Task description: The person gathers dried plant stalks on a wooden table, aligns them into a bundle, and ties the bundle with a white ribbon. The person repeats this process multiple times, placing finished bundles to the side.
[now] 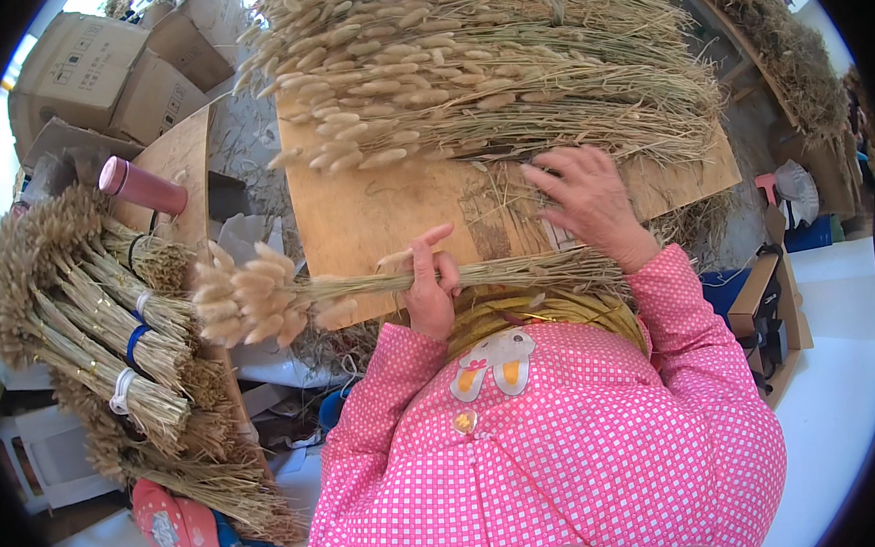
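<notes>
My left hand [431, 285] is closed around the stems of a small bunch of dried bunny-tail grass [363, 286], close to my body at the near edge of a wooden board [374, 217]. The fluffy heads of this bunch point left and its stems run right, passing under my right wrist. My right hand [583, 197] is over the board with its fingers spread, near loose stem bits [508, 194] and a dark, thin thing by the fingertips. Whether it touches them I cannot tell. Beyond it lies a wide pile of dried bunny-tail grass [486, 82], heads to the left.
Tied bundles of dried grass [109, 316] lie on a side board at left, beside a pink bottle [143, 186]. Cardboard boxes [87, 69] stand at the back left. More dried grass [776, 42] is at the back right, and an open cardboard box [782, 312] stands at right.
</notes>
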Demonstrator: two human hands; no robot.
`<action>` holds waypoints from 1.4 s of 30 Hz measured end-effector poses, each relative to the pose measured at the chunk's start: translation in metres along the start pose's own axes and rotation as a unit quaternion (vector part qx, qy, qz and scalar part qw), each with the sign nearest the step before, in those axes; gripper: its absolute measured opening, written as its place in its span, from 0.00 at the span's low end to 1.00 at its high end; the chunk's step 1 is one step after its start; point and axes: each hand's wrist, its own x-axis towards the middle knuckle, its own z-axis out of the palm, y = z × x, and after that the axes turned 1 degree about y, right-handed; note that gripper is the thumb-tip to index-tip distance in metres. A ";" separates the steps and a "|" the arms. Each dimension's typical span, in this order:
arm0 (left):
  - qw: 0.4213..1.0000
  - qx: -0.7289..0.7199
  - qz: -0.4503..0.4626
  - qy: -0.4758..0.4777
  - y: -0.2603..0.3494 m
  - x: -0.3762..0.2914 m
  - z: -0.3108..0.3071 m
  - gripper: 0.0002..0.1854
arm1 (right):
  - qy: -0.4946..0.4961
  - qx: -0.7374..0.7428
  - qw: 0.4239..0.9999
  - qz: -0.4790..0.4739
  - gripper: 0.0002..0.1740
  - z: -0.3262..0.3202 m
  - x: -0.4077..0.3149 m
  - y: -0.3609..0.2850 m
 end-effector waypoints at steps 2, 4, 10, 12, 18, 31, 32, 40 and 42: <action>1.000 -0.010 0.002 -0.014 0.000 0.000 0.000 0.31 | -0.034 0.095 0.994 -0.033 0.21 0.005 0.008 -0.008; 0.999 -0.026 0.012 -0.028 0.000 0.000 -0.001 0.31 | -0.019 0.153 0.987 -0.049 0.18 0.009 0.014 -0.017; 0.994 -0.070 0.005 -0.082 0.004 0.004 -0.005 0.37 | 0.067 0.263 0.962 -0.004 0.15 -0.002 0.023 -0.049; 0.992 -0.068 -0.001 -0.104 0.005 0.005 -0.006 0.41 | 0.067 0.265 0.962 -0.016 0.15 -0.009 0.023 -0.059; 0.989 -0.037 0.015 -0.140 0.006 0.006 -0.012 0.46 | 0.022 0.200 0.977 -0.069 0.16 -0.009 0.021 -0.080; 0.998 -0.047 -0.032 -0.022 0.012 0.004 0.002 0.27 | -0.064 0.113 0.989 -0.067 0.15 -0.019 -0.012 -0.053; 0.997 -0.067 -0.019 -0.036 0.010 0.006 -0.003 0.25 | -0.086 0.097 0.990 -0.061 0.14 -0.024 -0.019 -0.046; 0.992 -0.127 -0.009 -0.008 -0.002 0.005 -0.001 0.22 | -0.103 -0.006 0.994 0.032 0.14 -0.045 -0.095 0.021; 0.993 -0.119 0.002 -0.009 -0.001 0.005 0.001 0.22 | -0.121 -0.038 0.991 0.052 0.14 -0.044 -0.116 0.042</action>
